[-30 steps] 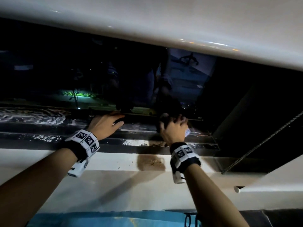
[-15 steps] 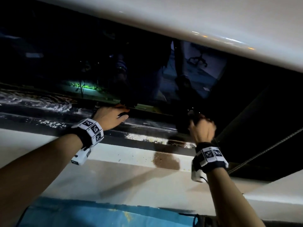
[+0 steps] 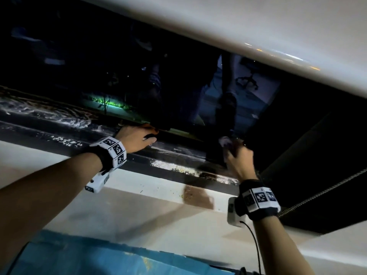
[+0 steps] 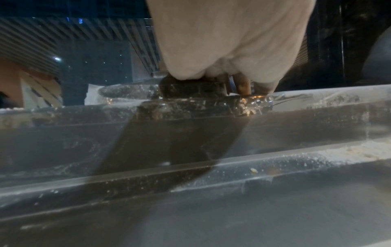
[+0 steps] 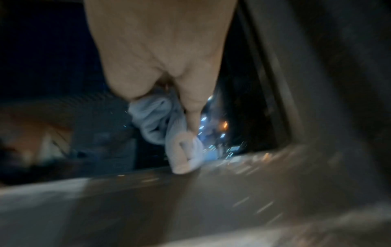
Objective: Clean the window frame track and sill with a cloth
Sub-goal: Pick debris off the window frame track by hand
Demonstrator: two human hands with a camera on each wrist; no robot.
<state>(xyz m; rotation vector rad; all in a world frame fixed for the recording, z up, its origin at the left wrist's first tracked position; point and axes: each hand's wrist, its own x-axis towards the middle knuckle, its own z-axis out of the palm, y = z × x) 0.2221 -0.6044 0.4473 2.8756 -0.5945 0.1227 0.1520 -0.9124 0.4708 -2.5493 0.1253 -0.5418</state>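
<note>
Pale cloth meets a grimy window track at night

Bunched in the right hand (image 3: 239, 159), the cloth (image 5: 167, 127) is wrapped over a fingertip and pressed to the dark track (image 3: 174, 153) at centre right of the head view, probably so one finger can work the narrow groove near the frame's corner. The left hand (image 3: 137, 138), at centre frame, rests on the track's far rail with fingers curled over its edge, holding nothing loose; it seems set there to steady the reach. White dust streaks the track toward the left of the frame, and a brown smear (image 3: 196, 197) marks the pale sill (image 3: 139, 207) below, so much wiping appears to remain. Dark glass (image 3: 178, 86) fills the upper middle.
</note>
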